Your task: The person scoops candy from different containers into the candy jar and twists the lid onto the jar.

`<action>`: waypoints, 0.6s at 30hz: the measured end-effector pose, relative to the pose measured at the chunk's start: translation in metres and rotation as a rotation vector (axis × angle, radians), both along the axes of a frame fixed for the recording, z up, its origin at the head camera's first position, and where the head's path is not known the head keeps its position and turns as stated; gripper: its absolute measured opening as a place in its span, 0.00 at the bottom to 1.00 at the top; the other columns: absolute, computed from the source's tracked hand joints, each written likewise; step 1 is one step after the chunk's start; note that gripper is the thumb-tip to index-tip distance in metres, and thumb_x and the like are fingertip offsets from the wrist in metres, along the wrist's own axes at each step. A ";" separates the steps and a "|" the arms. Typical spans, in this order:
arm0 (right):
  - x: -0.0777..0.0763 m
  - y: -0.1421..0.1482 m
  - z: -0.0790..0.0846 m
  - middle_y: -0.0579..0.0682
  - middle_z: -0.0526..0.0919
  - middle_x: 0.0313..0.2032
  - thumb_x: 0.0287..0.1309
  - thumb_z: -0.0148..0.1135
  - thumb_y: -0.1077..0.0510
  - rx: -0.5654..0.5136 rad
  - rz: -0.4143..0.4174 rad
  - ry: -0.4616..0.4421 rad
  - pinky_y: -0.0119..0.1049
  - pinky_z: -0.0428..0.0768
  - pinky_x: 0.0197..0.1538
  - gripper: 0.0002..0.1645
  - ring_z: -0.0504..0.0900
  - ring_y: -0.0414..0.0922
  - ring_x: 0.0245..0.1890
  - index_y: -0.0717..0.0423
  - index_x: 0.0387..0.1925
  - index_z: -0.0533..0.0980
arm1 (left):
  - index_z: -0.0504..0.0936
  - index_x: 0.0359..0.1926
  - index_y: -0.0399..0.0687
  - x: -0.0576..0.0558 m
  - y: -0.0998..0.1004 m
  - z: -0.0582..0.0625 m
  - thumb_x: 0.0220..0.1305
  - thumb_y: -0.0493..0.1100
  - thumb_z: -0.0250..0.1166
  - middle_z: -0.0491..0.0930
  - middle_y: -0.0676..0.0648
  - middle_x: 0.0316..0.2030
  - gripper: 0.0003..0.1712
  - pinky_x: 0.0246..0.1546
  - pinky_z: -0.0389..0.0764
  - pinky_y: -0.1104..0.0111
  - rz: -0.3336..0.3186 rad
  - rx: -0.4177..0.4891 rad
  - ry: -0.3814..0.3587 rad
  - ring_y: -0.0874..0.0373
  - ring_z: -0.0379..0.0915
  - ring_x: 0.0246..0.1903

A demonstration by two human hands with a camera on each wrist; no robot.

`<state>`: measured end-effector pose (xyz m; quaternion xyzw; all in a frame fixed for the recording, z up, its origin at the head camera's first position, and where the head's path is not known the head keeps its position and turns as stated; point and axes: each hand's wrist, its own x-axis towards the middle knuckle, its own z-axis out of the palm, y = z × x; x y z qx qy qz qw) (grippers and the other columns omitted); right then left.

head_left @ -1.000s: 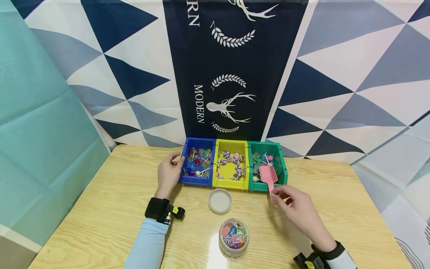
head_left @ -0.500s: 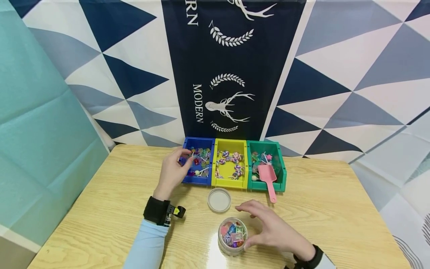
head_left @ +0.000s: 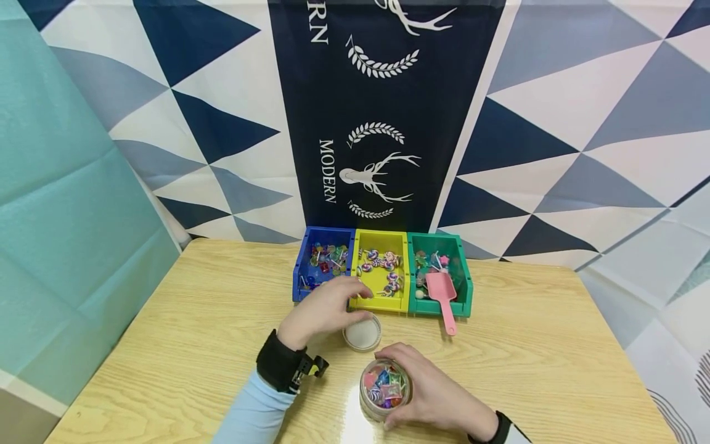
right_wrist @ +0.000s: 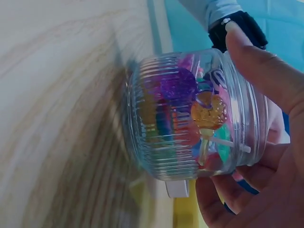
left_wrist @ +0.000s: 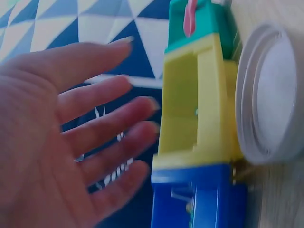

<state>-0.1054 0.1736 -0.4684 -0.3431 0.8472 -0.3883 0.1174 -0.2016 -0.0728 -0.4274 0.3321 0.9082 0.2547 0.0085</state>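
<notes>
A clear ribbed glass jar (head_left: 370,409) full of colourful candy charms stands on the table with its top uncovered. My right hand (head_left: 432,394) grips it near the rim, thumb on one side and fingers round the other, as the right wrist view shows on the glass jar (right_wrist: 166,156). My left hand (head_left: 324,311) hovers over the round white lid (head_left: 362,336), fingers loosely spread. In the left wrist view a gap separates those fingers from the lid (left_wrist: 275,95), and nothing lies in the palm.
Behind, against the patterned cloth, stand a blue bin (head_left: 328,233), a yellow bin (head_left: 373,285) and a green bin (head_left: 465,285), each holding small candy charms. A pink scoop (head_left: 442,291) leans in the green bin, its handle over the front edge.
My right hand has let go of the pink scoop and moved left to grip the jar. My left hand has left the blue bin and come right, over the lid.
</notes>
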 end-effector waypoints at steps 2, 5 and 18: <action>0.000 0.000 0.000 0.38 0.72 0.56 0.38 0.81 0.37 0.004 -0.013 -0.021 0.42 0.76 0.58 0.57 0.74 0.40 0.54 0.51 0.68 0.66 | 0.84 0.55 0.49 0.005 0.008 0.000 0.63 0.53 0.70 0.81 0.53 0.51 0.22 0.58 0.74 0.62 -0.037 -0.056 -0.043 0.56 0.73 0.55; 0.000 0.000 -0.001 0.38 0.72 0.56 0.39 0.80 0.36 0.012 -0.033 -0.048 0.43 0.76 0.58 0.58 0.74 0.40 0.54 0.50 0.68 0.64 | 0.83 0.57 0.52 0.009 0.018 -0.004 0.60 0.51 0.72 0.80 0.55 0.54 0.24 0.60 0.73 0.62 -0.060 -0.136 -0.082 0.57 0.71 0.59; -0.004 0.000 -0.010 0.37 0.73 0.54 0.36 0.83 0.39 -0.049 0.003 -0.009 0.40 0.76 0.58 0.51 0.74 0.38 0.53 0.45 0.63 0.70 | 0.85 0.53 0.55 0.015 0.035 -0.021 0.48 0.49 0.79 0.76 0.52 0.54 0.28 0.55 0.76 0.62 -0.037 -0.280 -0.001 0.54 0.68 0.57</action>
